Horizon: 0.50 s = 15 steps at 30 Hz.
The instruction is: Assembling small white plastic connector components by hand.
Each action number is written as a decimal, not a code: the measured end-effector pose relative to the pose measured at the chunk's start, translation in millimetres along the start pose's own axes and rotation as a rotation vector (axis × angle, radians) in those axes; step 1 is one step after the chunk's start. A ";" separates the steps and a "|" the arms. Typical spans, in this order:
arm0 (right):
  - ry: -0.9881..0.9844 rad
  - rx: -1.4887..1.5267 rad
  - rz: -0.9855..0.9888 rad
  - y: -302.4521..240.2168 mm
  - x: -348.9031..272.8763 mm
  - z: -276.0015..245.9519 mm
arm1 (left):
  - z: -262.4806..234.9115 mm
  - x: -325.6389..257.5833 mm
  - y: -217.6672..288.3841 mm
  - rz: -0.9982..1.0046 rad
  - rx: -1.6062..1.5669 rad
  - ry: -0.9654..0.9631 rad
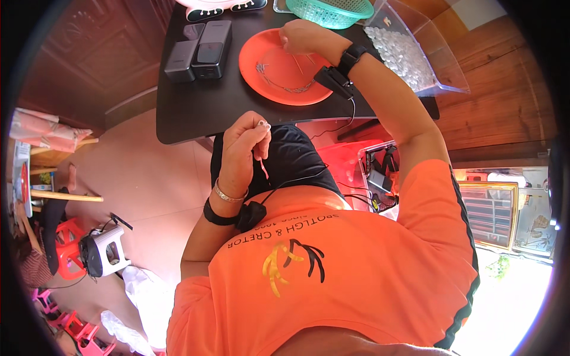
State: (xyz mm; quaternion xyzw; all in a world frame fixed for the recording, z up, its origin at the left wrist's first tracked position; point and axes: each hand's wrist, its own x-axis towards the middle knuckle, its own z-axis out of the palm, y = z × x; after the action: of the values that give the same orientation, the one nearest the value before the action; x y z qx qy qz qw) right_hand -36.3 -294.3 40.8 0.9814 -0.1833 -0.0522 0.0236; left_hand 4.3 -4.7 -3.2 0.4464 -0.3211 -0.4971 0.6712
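My left hand [246, 148] is raised over my lap, fingers pinched on a thin pink strip [262, 168] that hangs down from them. My right hand [300, 37] reaches out over an orange plate [267, 56] on the black table [196, 110], its fingers closed at the plate's far rim; whether it holds anything is hidden. Several thin metal pins or wires [291, 86] lie on the plate. Both wrists wear black bands with small devices and cables.
Two dark box-shaped devices [199, 50] lie left of the plate. A green mesh basket [329, 10] and a clear plastic tray of white beads [404, 53] stand at the table's far right. Red plastic stools [65, 249] and a small grey device [102, 250] sit on the floor left.
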 end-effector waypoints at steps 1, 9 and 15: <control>-0.019 -0.041 0.031 -3.6 -0.2 0.0 | 0.5 -0.6 0.5 0.003 0.004 0.001; 0.320 0.323 -0.035 -12.8 -33.2 -13.8 | 9.1 -6.4 11.6 0.031 0.008 0.077; 0.211 1.302 0.035 -62.8 -108.5 -39.2 | 13.7 -5.6 21.2 0.154 0.073 0.070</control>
State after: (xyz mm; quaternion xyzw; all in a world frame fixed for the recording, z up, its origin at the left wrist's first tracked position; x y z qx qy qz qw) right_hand -110.1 -195.4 85.8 0.7920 -0.1899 0.1660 -0.5560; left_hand -1.3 -1.0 21.7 0.4617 -0.3486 -0.4162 0.7015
